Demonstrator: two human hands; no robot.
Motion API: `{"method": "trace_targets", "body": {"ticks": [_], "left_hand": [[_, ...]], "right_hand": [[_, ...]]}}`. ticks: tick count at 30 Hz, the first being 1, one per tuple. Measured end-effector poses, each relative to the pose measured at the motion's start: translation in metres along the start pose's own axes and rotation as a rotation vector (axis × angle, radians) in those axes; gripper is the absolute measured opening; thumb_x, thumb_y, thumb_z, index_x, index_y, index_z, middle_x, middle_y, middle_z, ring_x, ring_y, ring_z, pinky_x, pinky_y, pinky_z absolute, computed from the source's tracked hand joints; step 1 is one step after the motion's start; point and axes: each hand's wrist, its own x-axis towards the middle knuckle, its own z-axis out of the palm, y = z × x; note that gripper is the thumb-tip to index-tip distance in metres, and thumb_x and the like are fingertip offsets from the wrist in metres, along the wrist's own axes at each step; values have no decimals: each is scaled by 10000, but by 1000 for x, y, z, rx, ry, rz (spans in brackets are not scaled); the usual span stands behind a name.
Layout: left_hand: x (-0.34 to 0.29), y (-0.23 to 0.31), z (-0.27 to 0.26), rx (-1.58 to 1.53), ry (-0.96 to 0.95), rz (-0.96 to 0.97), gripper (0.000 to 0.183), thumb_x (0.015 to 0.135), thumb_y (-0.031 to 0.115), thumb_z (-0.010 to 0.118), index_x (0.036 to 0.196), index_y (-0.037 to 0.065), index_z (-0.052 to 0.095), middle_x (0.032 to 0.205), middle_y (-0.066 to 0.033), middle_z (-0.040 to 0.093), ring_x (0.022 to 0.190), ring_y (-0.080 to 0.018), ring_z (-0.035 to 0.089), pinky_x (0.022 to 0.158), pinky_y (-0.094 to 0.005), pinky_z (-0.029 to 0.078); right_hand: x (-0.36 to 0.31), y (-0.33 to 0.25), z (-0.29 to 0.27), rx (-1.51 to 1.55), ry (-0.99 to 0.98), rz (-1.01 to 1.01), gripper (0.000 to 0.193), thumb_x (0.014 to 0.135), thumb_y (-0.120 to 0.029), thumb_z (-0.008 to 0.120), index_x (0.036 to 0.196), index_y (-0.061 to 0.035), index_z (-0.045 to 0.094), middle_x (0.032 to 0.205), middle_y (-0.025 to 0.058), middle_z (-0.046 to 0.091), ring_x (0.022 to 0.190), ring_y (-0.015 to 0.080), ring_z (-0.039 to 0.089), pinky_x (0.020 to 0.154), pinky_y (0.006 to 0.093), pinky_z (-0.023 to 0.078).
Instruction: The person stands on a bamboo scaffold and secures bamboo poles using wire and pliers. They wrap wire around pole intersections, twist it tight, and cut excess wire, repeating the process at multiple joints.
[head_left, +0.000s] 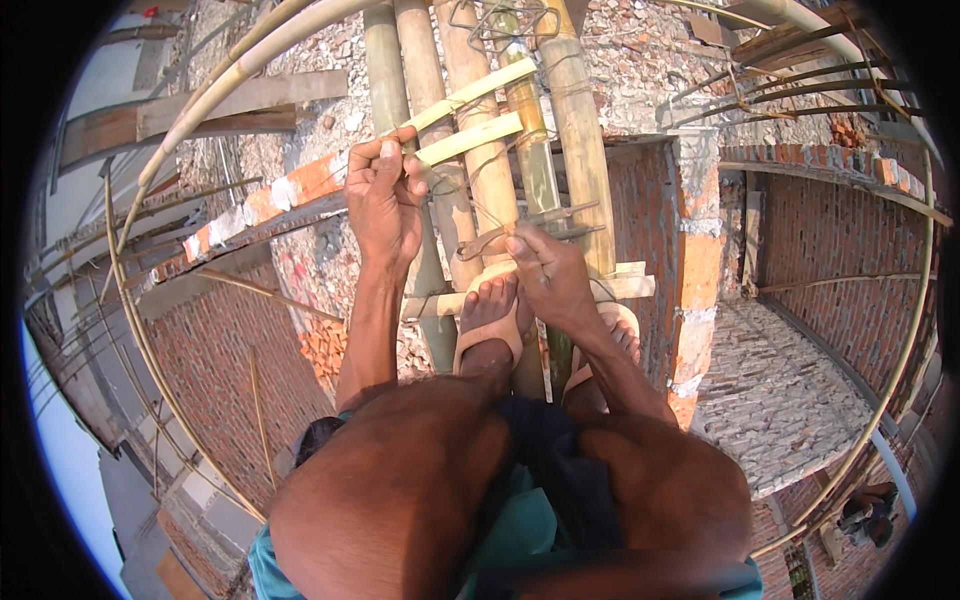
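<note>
My left hand (385, 200) is raised at the left ends of two pale split-bamboo strips (470, 140), thumb and fingers pinched together. What they pinch is too small to make out. The strips lie across several upright-running bamboo poles (484, 180). Lower down, my right hand (550, 275) is closed near my toes, its grip hidden from view. Just beyond it, a rusty pincer-like tool (580, 222) rests across the poles; the hand partly covers it. Thin dark wire loops around the poles at several spots. A short bamboo crosspiece (630, 288) runs beneath my sandalled feet.
I squat high on the bamboo poles, with brick walls (215, 355) and a ledge (790, 390) far below. A wire bundle (500, 22) sits at the poles' far end. Curved bamboo (115, 225) and a brick pillar (698, 300) flank me. A person (868, 515) is at lower right.
</note>
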Motion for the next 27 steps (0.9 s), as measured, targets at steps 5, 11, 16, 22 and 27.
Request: {"method": "trace_targets", "body": {"ticks": [5, 11, 16, 22, 27], "left_hand": [[3, -4, -17, 107, -14, -48, 160, 1024, 125, 659, 1101, 36, 550, 1007, -140, 695, 725, -110, 631, 577, -221, 553], [0, -17, -33, -435, 3, -497, 128, 1035, 74, 619, 1142, 10, 589, 954, -142, 683, 741, -119, 635, 595, -210, 563], [2, -14, -34, -440, -140, -287, 137, 1068, 41, 532, 1174, -43, 552, 1016, -177, 658, 772, -136, 597, 599, -191, 528], [6, -14, -30, -638, -117, -496, 162, 1060, 69, 565, 1184, -28, 604, 1004, -156, 664, 737, -111, 600, 573, -195, 542], [7, -23, -28, -516, -218, -416, 157, 1066, 105, 570, 1168, -12, 592, 980, -130, 656, 735, -92, 582, 551, -178, 517]], "right_hand": [[-1, 1, -1, -135, -37, 11, 243, 1046, -231, 574, 1107, -32, 700, 944, 228, 696, 825, 406, 688, 715, 410, 529], [3, -4, -21, 98, -497, -164, 268, 1069, -217, 550, 1087, 21, 671, 828, 149, 661, 748, 247, 643, 730, 386, 520], [16, -10, -9, 146, 59, 107, 310, 1061, -283, 552, 1109, -12, 695, 937, 189, 706, 832, 346, 682, 781, 424, 528], [11, -7, -34, 286, -534, -83, 376, 1100, -347, 519, 1025, -15, 679, 732, 36, 631, 616, 152, 574, 605, 283, 467], [5, 14, -24, 818, -235, 514, 365, 1109, -382, 494, 1010, -54, 618, 537, -44, 435, 420, 72, 402, 464, 218, 382]]}}
